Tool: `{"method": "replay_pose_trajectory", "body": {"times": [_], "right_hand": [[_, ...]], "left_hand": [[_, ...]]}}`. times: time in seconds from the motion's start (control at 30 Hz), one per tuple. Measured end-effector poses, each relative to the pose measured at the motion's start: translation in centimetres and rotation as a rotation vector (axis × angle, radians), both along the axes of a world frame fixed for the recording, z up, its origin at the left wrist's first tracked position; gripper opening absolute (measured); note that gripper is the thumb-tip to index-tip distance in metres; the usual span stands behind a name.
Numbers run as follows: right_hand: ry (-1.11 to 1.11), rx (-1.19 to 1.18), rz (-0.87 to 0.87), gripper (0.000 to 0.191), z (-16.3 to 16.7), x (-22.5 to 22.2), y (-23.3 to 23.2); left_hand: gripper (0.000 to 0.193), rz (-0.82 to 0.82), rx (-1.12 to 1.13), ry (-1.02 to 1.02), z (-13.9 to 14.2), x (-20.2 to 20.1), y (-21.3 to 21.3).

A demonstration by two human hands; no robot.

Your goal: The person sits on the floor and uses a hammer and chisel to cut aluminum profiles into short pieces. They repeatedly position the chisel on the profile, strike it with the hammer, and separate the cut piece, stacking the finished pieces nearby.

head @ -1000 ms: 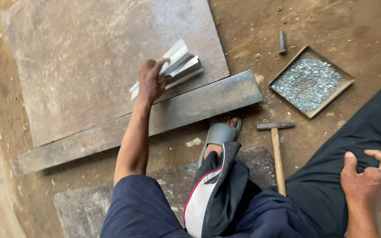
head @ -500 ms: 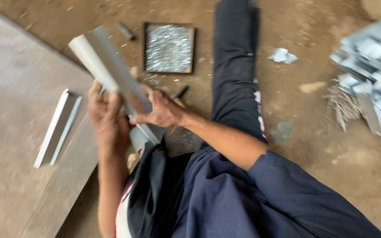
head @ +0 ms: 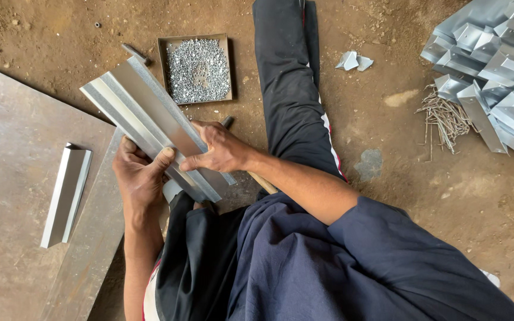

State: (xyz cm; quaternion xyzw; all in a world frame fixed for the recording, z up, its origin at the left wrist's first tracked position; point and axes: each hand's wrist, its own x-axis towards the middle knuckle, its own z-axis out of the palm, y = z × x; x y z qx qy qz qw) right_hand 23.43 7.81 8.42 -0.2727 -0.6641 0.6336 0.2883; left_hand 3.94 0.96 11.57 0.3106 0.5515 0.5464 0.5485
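Gripping from both sides, the long folded grey sheet-metal channel (head: 150,128) is clamped by the left hand (head: 141,178) and right hand (head: 221,148) above the lap, its far end pointing to 11 o'clock. Fingers could probably get nicked, since thin cut edges are pinched bare. At 12 o'clock a shallow square metal tray (head: 163,71) is filled with small silvery rivets (head: 198,68).

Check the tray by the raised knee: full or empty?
Nearly full. The square tray on the dirt holds a heap of small silvery metal bits that covers almost its whole floor; whether they are nails or rivets cannot be told.
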Motion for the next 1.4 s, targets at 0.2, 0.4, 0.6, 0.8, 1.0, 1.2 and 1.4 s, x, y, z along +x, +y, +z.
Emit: {"method": "replay_pose_trajectory", "body": {"times": [0.2,0.4,0.6,0.8,1.0,1.2,1.4], "right_hand": [[-0.038,0.082,-0.046,0.070,-0.1,-0.8,-0.8],[-0.275,0.276,-0.326,0.013,-2.3,6.7,3.2],[-0.820,0.494,-0.948,0.027,-5.3,24.8,9.5],[-1.090,0.727,-0.577,0.060,-8.2,28.8,8.7],[-0.990,0.758,-0.589,0.032,-7.7,29.7,9.2],[-0.195,-0.125,-0.926,0.030,-3.6,31.2,7.3],[0.428,-0.414,-0.383,0.038,-0.4,19.2,1.7]], "left_hand": [[0.073,-0.038,0.069,-0.077,-0.3,0.3,0.4],[0.090,-0.018,0.258,0.464,-1.7,-3.3,-0.2],[0.079,-0.150,-0.139,1.268,-1.2,-14.0,-5.5],[0.068,-0.275,-0.198,1.377,-5.3,-15.4,-10.2],[0.060,-0.184,-0.319,1.254,-5.3,-14.6,-11.7],[0.064,-0.133,-0.026,1.724,-1.7,-11.2,-10.2],[0.033,-0.171,0.023,0.714,-0.1,-5.1,-5.0]]}}
